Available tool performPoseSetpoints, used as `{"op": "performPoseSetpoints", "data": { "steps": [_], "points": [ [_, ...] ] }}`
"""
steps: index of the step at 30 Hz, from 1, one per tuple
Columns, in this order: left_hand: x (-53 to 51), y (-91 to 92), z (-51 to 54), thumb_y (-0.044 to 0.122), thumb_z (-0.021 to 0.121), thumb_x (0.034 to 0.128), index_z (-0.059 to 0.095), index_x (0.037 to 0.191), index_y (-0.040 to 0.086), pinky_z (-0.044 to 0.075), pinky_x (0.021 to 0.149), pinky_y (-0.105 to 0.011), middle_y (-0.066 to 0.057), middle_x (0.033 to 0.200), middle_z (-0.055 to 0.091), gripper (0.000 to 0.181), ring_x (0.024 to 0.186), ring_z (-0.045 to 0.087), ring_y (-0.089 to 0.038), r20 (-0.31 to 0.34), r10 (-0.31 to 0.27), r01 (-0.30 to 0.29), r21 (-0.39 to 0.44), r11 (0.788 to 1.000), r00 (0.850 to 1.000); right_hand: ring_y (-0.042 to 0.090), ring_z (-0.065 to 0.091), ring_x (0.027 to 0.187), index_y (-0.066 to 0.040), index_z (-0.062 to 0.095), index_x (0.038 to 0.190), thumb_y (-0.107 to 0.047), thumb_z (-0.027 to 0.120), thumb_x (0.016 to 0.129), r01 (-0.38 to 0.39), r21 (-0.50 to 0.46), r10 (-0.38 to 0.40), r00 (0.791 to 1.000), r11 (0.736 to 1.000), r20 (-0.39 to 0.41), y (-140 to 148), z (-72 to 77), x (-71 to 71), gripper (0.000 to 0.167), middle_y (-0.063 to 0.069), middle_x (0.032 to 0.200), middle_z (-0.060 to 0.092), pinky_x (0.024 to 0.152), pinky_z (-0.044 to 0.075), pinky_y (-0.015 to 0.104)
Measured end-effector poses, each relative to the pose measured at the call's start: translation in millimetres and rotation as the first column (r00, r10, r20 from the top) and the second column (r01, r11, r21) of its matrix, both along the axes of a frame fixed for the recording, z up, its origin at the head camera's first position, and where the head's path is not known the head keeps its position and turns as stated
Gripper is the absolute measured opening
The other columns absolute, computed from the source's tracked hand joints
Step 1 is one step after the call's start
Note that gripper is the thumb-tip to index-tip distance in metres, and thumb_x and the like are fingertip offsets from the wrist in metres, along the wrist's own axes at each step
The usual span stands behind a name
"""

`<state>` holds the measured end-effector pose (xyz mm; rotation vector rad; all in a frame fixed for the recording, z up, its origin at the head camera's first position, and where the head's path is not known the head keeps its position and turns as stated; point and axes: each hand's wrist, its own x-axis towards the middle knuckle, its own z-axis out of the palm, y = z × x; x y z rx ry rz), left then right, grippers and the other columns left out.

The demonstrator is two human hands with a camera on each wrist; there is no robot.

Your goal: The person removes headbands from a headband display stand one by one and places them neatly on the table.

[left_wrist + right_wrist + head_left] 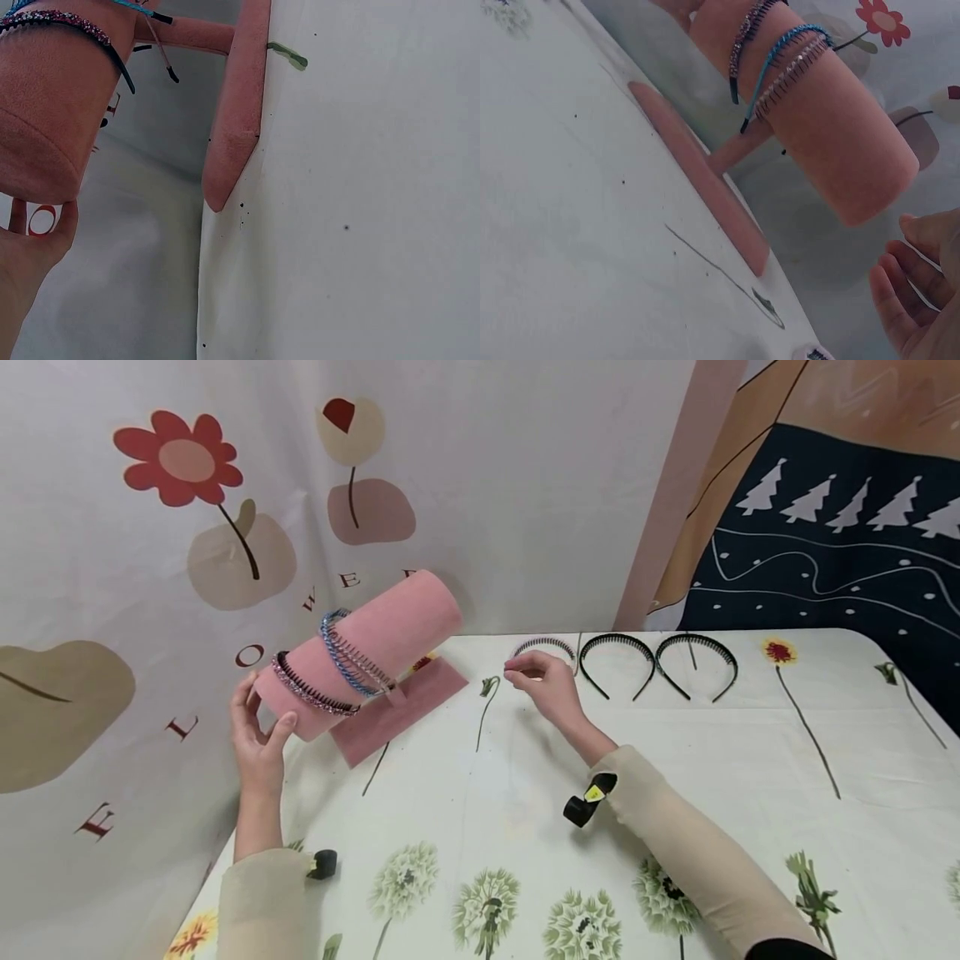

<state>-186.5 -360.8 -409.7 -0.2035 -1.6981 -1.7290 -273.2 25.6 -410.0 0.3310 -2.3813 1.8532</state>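
A pink plush headband stand (405, 614), a padded roll on a flat base (442, 689), carries several headbands. Nearest its left end is a dark glittery headband (303, 692); then come a blue headband (330, 639) and a pale, toothed headband (363, 664). My left hand (258, 739) holds the roll's left end between thumb and fingers, seen also in the left wrist view (37, 247). My right hand (547, 685) hovers right of the stand, fingers loosely bent, holding nothing. In the right wrist view, the right hand (922, 292) is apart from the roll's free end.
Along the table's back edge lie a pale headband (545, 643), partly behind the right hand, and two black headbands, one in the middle (617, 639) and one at the right (697, 642). A flower-print cloth (517, 827) covers the table. A printed curtain (525, 485) hangs behind.
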Motion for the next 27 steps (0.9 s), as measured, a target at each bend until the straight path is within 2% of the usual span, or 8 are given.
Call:
{"op": "performPoseSetpoints", "data": {
  "steps": [8, 14, 17, 21, 27],
  "points": [
    [-0.2, -0.1, 0.2, -0.003, 0.064, 0.0827, 0.045, 0.146, 0.011, 0.050, 0.094, -0.017, -0.008, 0.150, 0.047, 0.068, 0.141, 0.036, -0.025, -0.003, 0.003, -0.003, -0.006, 1.000, 1.000, 0.022, 0.070, 0.096, -0.009, 0.074, 0.105, -0.016, 0.073, 0.090, -0.058, 0.002, 0.058, 0.997, 0.998, -0.047, -23, 4.6, 6.5, 0.017, 0.009, 0.104, 0.076, 0.081, 0.055, 0.029],
    [0.6, 0.5, -0.3, -0.003, 0.064, 0.0828, 0.045, 0.146, 0.010, 0.050, 0.094, -0.017, -0.008, 0.149, 0.048, 0.067, 0.140, 0.037, -0.024, -0.014, 0.003, -0.003, -0.012, 1.000, 1.000, 0.021, 0.070, 0.093, -0.007, 0.074, 0.106, -0.016, 0.073, 0.089, -0.115, -0.011, 0.114, 0.990, 0.993, -0.082, -43, 11.6, 13.5, 0.018, 0.009, 0.103, 0.075, 0.076, 0.054, 0.024],
    [0.8, 0.9, -0.3, -0.004, 0.063, 0.0828, 0.045, 0.146, 0.009, 0.050, 0.093, -0.016, -0.008, 0.149, 0.048, 0.067, 0.140, 0.037, -0.025, -0.021, 0.002, -0.002, -0.009, 1.000, 1.000, 0.020, 0.070, 0.094, -0.006, 0.073, 0.107, -0.015, 0.074, 0.089, -0.140, -0.011, 0.138, 0.984, 0.990, -0.112, -54, 14.2, 16.7, 0.020, 0.008, 0.104, 0.075, 0.078, 0.056, 0.025],
    [1.3, 1.6, 1.4, -0.004, 0.064, 0.0833, 0.045, 0.146, 0.011, 0.050, 0.095, -0.017, -0.006, 0.150, 0.047, 0.067, 0.141, 0.036, -0.025, -0.002, 0.002, -0.002, -0.014, 1.000, 1.000, 0.020, 0.071, 0.096, -0.007, 0.074, 0.106, -0.014, 0.073, 0.089, -0.165, -0.017, 0.161, 0.976, 0.986, -0.144, -68, 18.9, 21.4, 0.018, 0.008, 0.105, 0.075, 0.083, 0.057, 0.028],
    [2.2, 2.2, 3.1, -0.002, 0.064, 0.0837, 0.044, 0.147, 0.013, 0.048, 0.097, -0.020, -0.004, 0.151, 0.046, 0.068, 0.142, 0.035, -0.023, 0.038, 0.015, -0.015, -0.017, 1.000, 0.999, 0.019, 0.071, 0.099, -0.007, 0.072, 0.107, -0.015, 0.073, 0.090, -0.217, -0.036, 0.211, 0.969, 0.975, -0.129, -90, 27.6, 28.9, 0.018, 0.008, 0.107, 0.074, 0.084, 0.057, 0.023]
  ]
}}
